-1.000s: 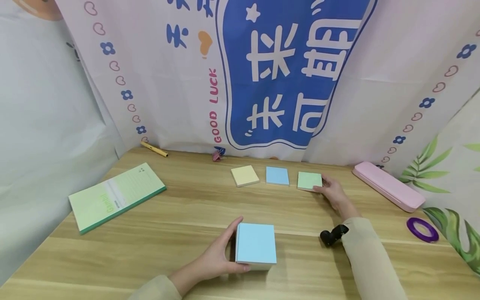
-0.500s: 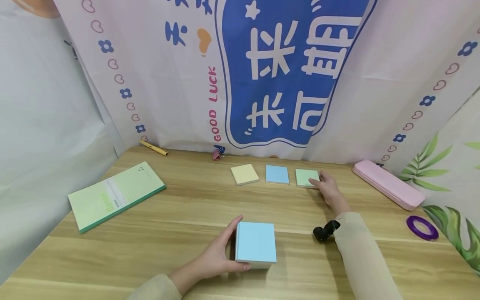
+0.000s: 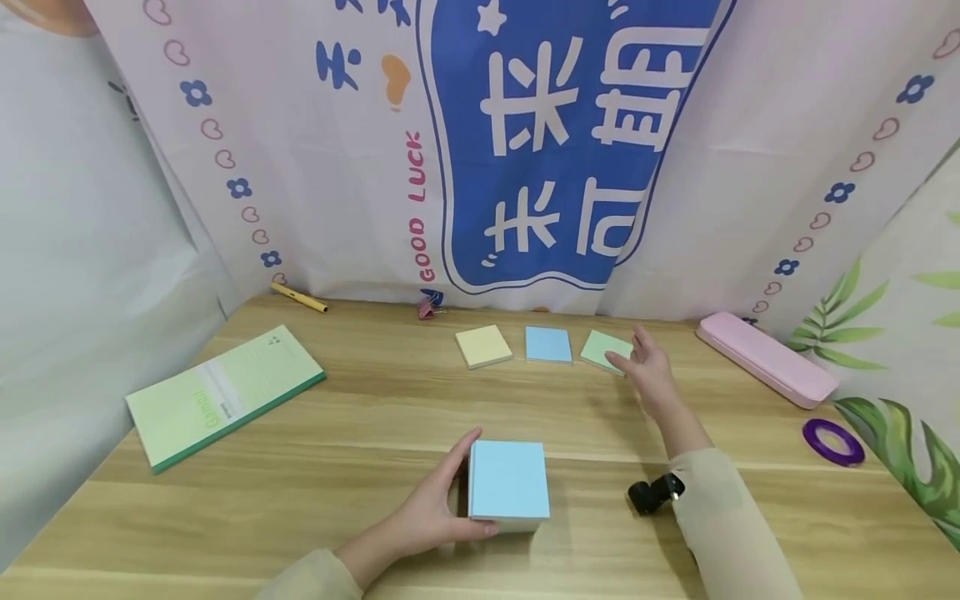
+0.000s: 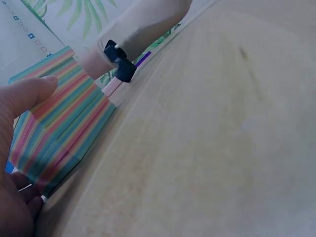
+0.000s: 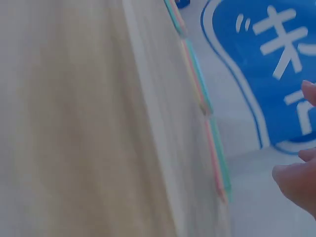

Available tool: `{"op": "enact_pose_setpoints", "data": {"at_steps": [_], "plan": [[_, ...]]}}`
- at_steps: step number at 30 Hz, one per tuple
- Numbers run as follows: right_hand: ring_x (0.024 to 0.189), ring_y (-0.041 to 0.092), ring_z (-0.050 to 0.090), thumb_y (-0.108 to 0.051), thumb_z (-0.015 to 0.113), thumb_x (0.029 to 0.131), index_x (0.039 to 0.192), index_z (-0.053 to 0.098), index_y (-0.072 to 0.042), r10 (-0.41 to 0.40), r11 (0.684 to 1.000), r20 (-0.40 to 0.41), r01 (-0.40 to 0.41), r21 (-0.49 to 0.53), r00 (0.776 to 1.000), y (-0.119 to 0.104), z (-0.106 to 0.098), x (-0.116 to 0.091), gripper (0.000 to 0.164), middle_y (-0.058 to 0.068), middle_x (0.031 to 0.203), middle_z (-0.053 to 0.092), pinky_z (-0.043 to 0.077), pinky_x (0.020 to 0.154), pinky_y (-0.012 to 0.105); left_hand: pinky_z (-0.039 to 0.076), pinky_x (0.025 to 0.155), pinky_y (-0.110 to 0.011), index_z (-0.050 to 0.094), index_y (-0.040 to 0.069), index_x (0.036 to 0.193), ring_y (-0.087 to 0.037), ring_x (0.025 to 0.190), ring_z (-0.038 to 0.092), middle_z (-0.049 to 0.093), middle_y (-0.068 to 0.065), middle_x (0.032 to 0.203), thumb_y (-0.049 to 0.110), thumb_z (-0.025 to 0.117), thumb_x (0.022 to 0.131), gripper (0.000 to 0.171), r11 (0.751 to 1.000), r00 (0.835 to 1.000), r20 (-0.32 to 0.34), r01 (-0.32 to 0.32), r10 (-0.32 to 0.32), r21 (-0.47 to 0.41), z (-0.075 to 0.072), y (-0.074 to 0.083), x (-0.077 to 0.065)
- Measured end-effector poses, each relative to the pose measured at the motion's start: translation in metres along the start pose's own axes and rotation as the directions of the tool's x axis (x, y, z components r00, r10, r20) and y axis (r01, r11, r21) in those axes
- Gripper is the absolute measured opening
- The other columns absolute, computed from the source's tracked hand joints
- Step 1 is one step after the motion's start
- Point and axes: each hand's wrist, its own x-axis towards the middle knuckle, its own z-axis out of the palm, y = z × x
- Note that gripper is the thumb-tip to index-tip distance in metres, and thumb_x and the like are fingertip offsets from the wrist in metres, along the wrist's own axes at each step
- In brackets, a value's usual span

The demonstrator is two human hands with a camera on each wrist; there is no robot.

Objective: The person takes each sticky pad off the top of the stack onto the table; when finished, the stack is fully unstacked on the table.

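My left hand grips a thick block of sticky notes on the near part of the table, thumb on the near side and fingers at the far left. The block's top is blue; its sides show coloured stripes in the left wrist view. At the back lie three thin sticky note pads in a row: yellow, blue and green. The green one sits turned at an angle. Over its right side is my right hand, thumb and fingers spread apart, raised off the pad in the right wrist view.
A green notebook and a yellow pen lie at the left. A pink binder clip is by the printed cloth backdrop. On the right are a pink pencil case and a purple tape roll.
The green pad has shifted left and turned askew. My right hand has let go of it and lifted, its fingers spreading. The left hand stays on the block.
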Motion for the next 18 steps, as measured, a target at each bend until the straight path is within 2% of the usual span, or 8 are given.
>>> {"op": "enact_pose_setpoints", "data": {"at_steps": [4,8,10,14,16,18], "plan": [[0.127,0.026,0.005,-0.003,0.058,0.080,0.135,0.004,0.005,-0.095,0.994,0.106,0.089,0.060,0.990,-0.013,0.015,-0.022,0.078,0.018,0.141,0.003,0.009,0.101,0.032,0.016,0.094,-0.053,0.014,0.014,0.138,-0.030,0.118,0.028,0.033,-0.017,0.130,0.020,0.078,0.062,0.099,1.000,1.000,-0.011,-0.010,0.010,0.001,0.001,-0.008,0.003],[0.126,0.024,0.013,-0.002,0.060,0.079,0.135,0.011,0.004,-0.173,0.984,0.251,0.154,0.092,0.952,-0.021,0.030,-0.046,0.075,0.016,0.140,0.012,0.014,0.100,0.030,0.017,0.095,-0.050,0.013,0.024,0.138,-0.024,0.118,0.029,0.034,-0.010,0.130,0.030,0.078,0.061,0.100,1.000,1.000,-0.016,-0.018,0.018,0.024,0.003,-0.023,0.006],[0.126,0.024,0.014,-0.001,0.060,0.078,0.135,0.013,0.003,-0.210,0.977,0.341,0.181,0.113,0.916,-0.023,0.038,-0.057,0.074,0.016,0.140,0.014,0.015,0.099,0.028,0.017,0.095,-0.048,0.013,0.029,0.137,-0.021,0.118,0.030,0.035,-0.007,0.130,0.035,0.077,0.060,0.100,0.999,1.000,-0.016,-0.022,0.022,0.026,0.004,-0.030,0.007],[0.126,0.028,0.012,-0.001,0.060,0.077,0.135,0.011,0.004,-0.273,0.962,0.509,0.229,0.148,0.817,-0.026,0.052,-0.079,0.076,0.018,0.140,0.012,0.015,0.098,0.029,0.017,0.095,-0.049,0.014,0.031,0.137,-0.022,0.118,0.029,0.035,-0.006,0.130,0.037,0.077,0.060,0.099,0.999,0.999,-0.013,-0.039,0.039,0.007,0.004,-0.034,0.007],[0.126,0.029,0.012,-0.003,0.062,0.077,0.135,0.010,0.005,-0.296,0.955,0.559,0.257,0.150,0.774,-0.026,0.058,-0.088,0.079,0.018,0.140,0.011,0.015,0.098,0.031,0.017,0.095,-0.050,0.013,0.031,0.137,-0.022,0.118,0.029,0.035,-0.007,0.131,0.037,0.077,0.061,0.099,0.999,0.999,-0.010,-0.041,0.041,0.004,0.005,-0.034,0.007],[0.125,0.031,0.013,-0.003,0.064,0.076,0.135,0.010,0.005,-0.320,0.946,0.586,0.289,0.149,0.745,-0.026,0.063,-0.094,0.080,0.019,0.139,0.013,0.015,0.098,0.035,0.018,0.094,-0.051,0.013,0.030,0.137,-0.023,0.118,0.029,0.034,-0.007,0.131,0.035,0.076,0.061,0.099,0.999,0.999,-0.007,-0.043,0.043,0.011,0.005,-0.033,0.008]]}}
